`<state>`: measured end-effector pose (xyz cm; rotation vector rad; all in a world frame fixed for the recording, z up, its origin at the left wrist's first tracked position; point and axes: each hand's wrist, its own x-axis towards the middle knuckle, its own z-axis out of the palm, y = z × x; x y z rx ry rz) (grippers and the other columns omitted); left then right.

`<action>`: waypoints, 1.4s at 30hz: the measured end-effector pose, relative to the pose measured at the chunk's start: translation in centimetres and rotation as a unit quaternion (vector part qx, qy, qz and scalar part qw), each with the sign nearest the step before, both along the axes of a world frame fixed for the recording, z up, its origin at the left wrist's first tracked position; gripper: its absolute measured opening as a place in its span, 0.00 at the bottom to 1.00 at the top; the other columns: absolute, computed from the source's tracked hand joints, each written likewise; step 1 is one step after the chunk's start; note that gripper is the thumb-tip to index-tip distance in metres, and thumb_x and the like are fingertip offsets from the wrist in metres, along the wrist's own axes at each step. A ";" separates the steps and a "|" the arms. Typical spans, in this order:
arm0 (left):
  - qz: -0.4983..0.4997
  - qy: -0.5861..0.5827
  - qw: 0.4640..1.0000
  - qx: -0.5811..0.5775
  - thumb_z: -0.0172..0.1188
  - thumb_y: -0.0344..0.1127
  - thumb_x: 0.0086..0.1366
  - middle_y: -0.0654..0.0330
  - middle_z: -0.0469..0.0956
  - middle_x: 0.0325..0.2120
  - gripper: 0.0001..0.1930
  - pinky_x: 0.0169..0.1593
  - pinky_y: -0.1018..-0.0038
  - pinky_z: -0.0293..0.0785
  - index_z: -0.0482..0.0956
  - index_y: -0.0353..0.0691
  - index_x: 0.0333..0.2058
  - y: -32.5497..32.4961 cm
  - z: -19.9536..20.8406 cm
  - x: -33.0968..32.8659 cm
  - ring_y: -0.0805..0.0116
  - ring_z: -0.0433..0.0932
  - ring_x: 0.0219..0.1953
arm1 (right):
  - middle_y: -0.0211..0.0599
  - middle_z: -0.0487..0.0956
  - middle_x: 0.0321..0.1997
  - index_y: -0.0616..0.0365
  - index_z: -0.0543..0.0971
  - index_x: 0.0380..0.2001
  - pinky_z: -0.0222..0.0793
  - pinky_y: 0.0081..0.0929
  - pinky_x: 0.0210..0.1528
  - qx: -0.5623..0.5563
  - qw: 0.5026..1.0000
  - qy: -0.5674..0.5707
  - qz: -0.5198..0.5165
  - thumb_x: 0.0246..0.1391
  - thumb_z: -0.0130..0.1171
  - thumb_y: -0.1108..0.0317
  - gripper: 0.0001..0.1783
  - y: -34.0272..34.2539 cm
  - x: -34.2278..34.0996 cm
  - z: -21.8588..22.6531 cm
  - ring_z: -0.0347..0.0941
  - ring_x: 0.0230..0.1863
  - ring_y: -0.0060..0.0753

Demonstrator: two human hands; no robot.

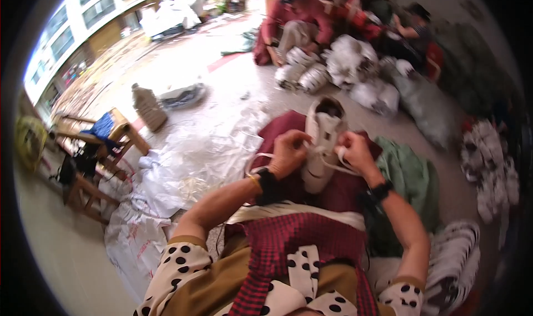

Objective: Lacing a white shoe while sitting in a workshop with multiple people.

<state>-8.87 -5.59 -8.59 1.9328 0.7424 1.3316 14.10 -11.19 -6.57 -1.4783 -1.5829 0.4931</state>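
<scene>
A pale cream shoe point(321, 144) rests on the dark red cloth over my lap, its toe toward me and its dark opening facing away. On its left side my left hand point(291, 154) pinches a white shoelace point(258, 161) near the eyelets. At the right side my right hand point(358, 154) is closed on the lace too, and a loop of it hangs below the fingers. Black bands circle both wrists. Across my waist, below the shoe, lies a bundle of pale laces point(297, 210).
Crumpled clear plastic point(194, 155) covers the floor at left, near a wooden stool point(119, 130) and a plastic jug point(147, 108). A green cloth point(408, 174) lies at right, with stacked white shoe parts point(458, 255). Ahead, people sit beside bundles point(350, 58) and a grey sack point(422, 102).
</scene>
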 end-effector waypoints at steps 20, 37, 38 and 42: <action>-0.216 0.333 0.781 0.482 0.61 0.26 0.46 0.53 0.72 0.36 0.08 0.44 0.61 0.74 0.79 0.38 0.29 3.5 7.3 1.6 0.53 0.74 0.42 | 0.41 0.70 0.39 0.54 0.78 0.38 0.69 0.41 0.47 0.093 0.864 -0.479 0.127 0.34 0.63 0.77 0.20 -3.0 -1.8 7.9 0.66 0.48 0.47; -0.156 0.600 0.762 0.189 0.64 0.45 0.47 0.51 0.83 0.35 0.17 0.43 0.61 0.78 0.86 0.43 0.35 2.7 9.3 7.0 0.53 0.82 0.41 | 0.49 0.81 0.27 0.60 0.84 0.31 0.72 0.36 0.33 -0.240 0.872 -0.389 0.176 0.48 0.57 0.61 0.15 2.2 -0.3 9.0 0.79 0.27 0.43; -0.159 0.569 0.786 0.183 0.64 0.44 0.46 0.50 0.83 0.32 0.16 0.41 0.61 0.78 0.86 0.41 0.32 2.8 8.8 7.0 0.52 0.82 0.38 | 0.52 0.78 0.23 0.63 0.83 0.26 0.71 0.35 0.30 -0.188 0.893 -0.359 0.195 0.49 0.58 0.59 0.16 1.9 0.3 7.8 0.78 0.25 0.41; -0.153 0.518 0.772 0.336 0.57 0.37 0.49 0.49 0.79 0.20 0.10 0.26 0.59 0.75 0.81 0.38 0.16 4.7 5.6 6.5 0.52 0.80 0.22 | 0.40 0.79 0.24 0.63 0.81 0.25 0.70 0.31 0.32 -0.020 0.965 -0.246 0.086 0.53 0.56 0.60 0.15 2.0 0.5 4.6 0.76 0.26 0.31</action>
